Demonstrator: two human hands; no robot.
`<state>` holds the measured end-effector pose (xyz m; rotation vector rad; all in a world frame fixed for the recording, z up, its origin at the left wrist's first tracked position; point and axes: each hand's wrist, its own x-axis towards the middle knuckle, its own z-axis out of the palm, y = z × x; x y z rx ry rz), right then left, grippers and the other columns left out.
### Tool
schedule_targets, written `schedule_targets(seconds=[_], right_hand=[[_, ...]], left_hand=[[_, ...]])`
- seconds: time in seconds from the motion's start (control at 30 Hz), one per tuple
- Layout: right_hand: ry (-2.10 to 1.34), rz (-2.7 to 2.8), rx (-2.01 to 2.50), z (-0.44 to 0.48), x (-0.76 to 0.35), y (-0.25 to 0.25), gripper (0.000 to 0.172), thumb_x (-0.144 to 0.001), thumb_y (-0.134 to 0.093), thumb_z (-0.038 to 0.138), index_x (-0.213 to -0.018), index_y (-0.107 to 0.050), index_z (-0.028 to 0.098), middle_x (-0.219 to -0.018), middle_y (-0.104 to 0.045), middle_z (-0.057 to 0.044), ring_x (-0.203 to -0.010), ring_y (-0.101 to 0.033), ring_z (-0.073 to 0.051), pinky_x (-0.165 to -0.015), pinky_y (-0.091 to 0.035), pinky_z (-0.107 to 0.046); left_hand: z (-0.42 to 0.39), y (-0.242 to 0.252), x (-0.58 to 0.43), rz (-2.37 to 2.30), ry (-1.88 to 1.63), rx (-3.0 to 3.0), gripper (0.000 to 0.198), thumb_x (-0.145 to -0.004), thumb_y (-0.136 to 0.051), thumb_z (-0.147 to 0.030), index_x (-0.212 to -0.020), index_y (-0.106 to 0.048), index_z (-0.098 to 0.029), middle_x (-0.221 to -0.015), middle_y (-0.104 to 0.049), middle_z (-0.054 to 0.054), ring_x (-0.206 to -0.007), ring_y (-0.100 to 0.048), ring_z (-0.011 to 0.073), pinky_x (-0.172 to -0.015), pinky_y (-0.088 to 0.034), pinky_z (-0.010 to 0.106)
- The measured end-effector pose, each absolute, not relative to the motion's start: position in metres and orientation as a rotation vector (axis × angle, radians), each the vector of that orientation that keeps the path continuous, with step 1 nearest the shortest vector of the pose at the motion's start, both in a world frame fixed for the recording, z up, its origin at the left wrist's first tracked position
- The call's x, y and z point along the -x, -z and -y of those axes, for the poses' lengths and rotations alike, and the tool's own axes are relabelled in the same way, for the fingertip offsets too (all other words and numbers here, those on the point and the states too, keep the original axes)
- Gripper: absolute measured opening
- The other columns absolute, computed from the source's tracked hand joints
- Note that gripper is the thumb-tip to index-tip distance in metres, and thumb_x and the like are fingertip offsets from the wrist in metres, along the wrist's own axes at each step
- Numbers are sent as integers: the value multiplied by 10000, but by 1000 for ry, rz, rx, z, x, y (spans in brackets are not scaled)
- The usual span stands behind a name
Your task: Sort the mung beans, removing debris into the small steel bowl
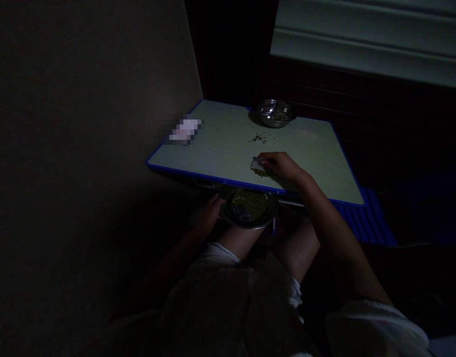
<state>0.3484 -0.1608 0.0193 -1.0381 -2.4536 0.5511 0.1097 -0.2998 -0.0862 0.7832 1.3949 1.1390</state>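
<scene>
My right hand is closed on a small clear, rounded piece, perhaps plastic, at the tabletop's near side. Its exact kind is too dim to tell. Small green beans lie in a little heap against its near edge. Below the table's front edge, a metal bowl rests over my lap, with a layer of green beans inside. My left hand grips the bowl's left rim, its fingers partly hidden in shadow.
The pale table has a blue edge. Toward its back stands another metal bowl with some small bits inside. Scattered dark beans lie before it. A blurred-out pale item sits at the left, near the wall.
</scene>
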Motion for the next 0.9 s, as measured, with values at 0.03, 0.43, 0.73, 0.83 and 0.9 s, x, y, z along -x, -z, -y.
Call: schedule_targets(seconds=[0.03, 0.43, 0.73, 0.83, 0.9], right_hand=[[-547, 2457, 1033, 161, -347, -18, 353, -921, -465, 247, -1186, -665, 125, -1128, -706, -126, -976, -651, -215, -868, -454, -323], [-511, 2513, 943, 187, -325, -22, 339, -926, -480, 223, -1199, -657, 131, -1112, -712, -127, -970, -656, -226, -842, -446, -311], [-525, 2529, 882, 201, -317, -24, 333, -935, -468, 207, -1208, -645, 138, -1080, -706, -126, -943, -634, -213, -850, -436, -316], [-538, 2537, 848, 204, -317, -27, 323, -944, -457, 225, -1193, -652, 159, -1065, -701, -109, -941, -626, -198, -848, -433, -300], [-539, 2533, 816, 204, -319, -29, 330, -947, -451, 237, -1196, -649, 148, -1061, -699, -118, -943, -626, -200, -844, -436, -301]], left_hand=[[298, 85, -111, -1386, -1152, -781, 335, -690, -587, -351, -961, -628, -159, -847, -630, 49, -716, -589, 185, -521, -489, 251], [285, 66, -119, -1361, -1213, -785, 324, -666, -571, -328, -931, -641, -155, -738, -617, 34, -635, -588, 186, -478, -488, 254], [285, 65, -119, -1366, -1213, -779, 311, -660, -562, -310, -921, -628, -154, -706, -594, 26, -610, -570, 181, -460, -477, 248], [285, 67, -118, -1362, -1210, -779, 324, -658, -570, -315, -934, -634, -160, -732, -607, 28, -635, -579, 185, -462, -481, 247], [285, 68, -118, -1362, -1209, -777, 326, -654, -576, -314, -935, -636, -162, -743, -611, 28, -642, -581, 183, -463, -481, 244]])
